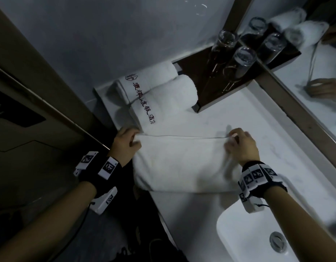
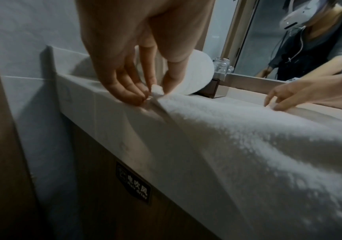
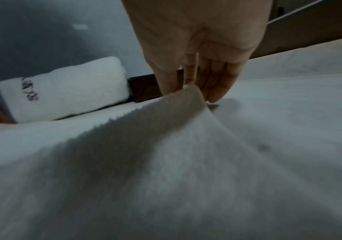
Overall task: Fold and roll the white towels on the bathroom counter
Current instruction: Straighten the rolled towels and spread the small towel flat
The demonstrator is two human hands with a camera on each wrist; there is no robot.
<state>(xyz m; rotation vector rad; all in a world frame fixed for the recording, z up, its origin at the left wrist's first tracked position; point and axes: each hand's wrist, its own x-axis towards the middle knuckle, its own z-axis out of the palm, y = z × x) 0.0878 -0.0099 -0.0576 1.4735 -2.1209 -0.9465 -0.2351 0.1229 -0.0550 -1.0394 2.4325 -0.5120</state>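
Note:
A white towel (image 1: 180, 163) lies spread across the front of the white counter (image 1: 229, 118), its near part sagging over the counter edge. My left hand (image 1: 127, 142) pinches its far left corner, seen in the left wrist view as thumb and fingers of that left hand (image 2: 155, 91) closed on the towel (image 2: 248, 146) tip. My right hand (image 1: 238, 142) pinches the far right corner; the right wrist view shows the right hand (image 3: 186, 87) lifting the towel (image 3: 166, 162) corner off the counter. The far edge is stretched taut between both hands.
Two rolled white towels (image 1: 163, 91) with printed lettering lie at the counter's back left. A dark tray (image 1: 205, 86) holds upturned glasses (image 1: 242, 59) against the mirror (image 1: 314, 82). A sink basin (image 1: 248, 239) with drain sits at front right. A wooden cabinet (image 2: 96, 194) stands below the counter.

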